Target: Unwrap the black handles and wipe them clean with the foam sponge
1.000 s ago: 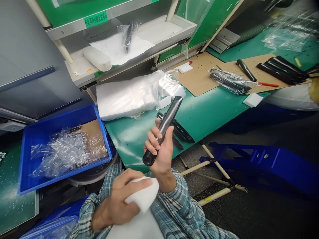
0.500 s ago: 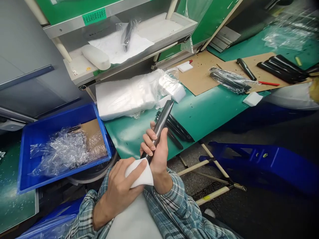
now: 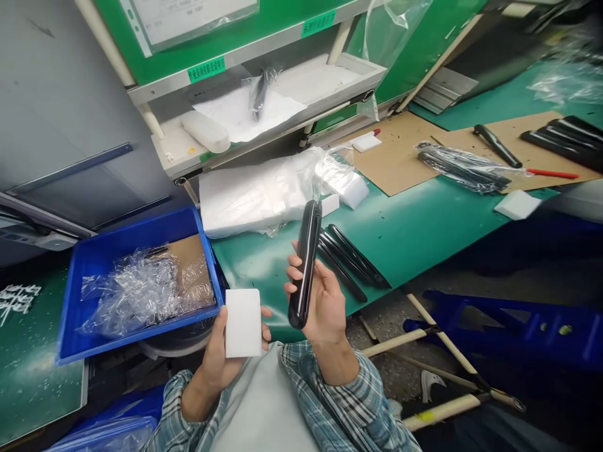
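Observation:
My right hand [image 3: 320, 307] grips a glossy black tubular handle [image 3: 305, 263] upright, its lower end below my fingers and its upper end above them. My left hand [image 3: 221, 358] holds a white rectangular sponge block [image 3: 243, 323] upright between thumb and fingers. The sponge is a short way left of the handle, not touching it. Several black bars [image 3: 351, 260] lie on the green mat [image 3: 414, 242] just beyond my right hand. My checked sleeves show at both wrists.
A blue crate [image 3: 141, 225] of crumpled plastic film stands to the left. Beyond are a bag of white foam [image 3: 259, 194], a shelf [image 3: 282, 119], and cardboard [image 3: 396, 157] bearing bagged black bars [image 3: 461, 168], a red marker [image 3: 552, 173] and more black parts.
My left hand has drawn the sponge away from the handle, leftward. The handle has swung from a slant to nearly upright, and the whole view has shifted slightly.

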Action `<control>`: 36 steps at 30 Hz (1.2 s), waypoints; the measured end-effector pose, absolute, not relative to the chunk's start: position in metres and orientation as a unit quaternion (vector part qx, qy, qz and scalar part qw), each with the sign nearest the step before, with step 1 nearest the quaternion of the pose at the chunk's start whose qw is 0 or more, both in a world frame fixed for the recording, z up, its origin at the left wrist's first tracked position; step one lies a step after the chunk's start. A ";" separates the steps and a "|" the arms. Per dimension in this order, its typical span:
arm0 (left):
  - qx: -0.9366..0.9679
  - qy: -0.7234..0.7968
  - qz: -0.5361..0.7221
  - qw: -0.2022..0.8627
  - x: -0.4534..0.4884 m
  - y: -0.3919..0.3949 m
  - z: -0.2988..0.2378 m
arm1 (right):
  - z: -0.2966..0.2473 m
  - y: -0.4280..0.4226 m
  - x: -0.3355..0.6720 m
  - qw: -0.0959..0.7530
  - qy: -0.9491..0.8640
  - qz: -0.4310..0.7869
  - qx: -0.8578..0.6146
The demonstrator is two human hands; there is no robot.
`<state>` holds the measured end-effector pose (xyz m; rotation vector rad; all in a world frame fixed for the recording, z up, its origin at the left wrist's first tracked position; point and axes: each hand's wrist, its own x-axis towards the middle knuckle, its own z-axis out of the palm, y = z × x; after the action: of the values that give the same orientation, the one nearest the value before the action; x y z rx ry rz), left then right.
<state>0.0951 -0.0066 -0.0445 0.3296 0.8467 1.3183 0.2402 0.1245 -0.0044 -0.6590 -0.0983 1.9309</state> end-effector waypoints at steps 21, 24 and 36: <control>0.179 0.426 0.580 0.671 0.088 -0.008 -0.046 | 0.010 0.127 0.227 0.530 0.036 0.811 -0.247; 0.203 0.482 0.544 0.656 0.083 -0.011 -0.049 | 0.008 0.126 0.225 0.530 0.050 0.813 -0.236; 0.730 0.533 0.427 0.033 0.101 -0.010 -0.019 | 0.003 0.119 0.215 0.546 0.046 0.792 -0.268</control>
<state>0.1011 -0.0103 -0.0187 2.2464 1.6397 1.3142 0.2150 0.1192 0.0034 -0.6359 0.1085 1.8779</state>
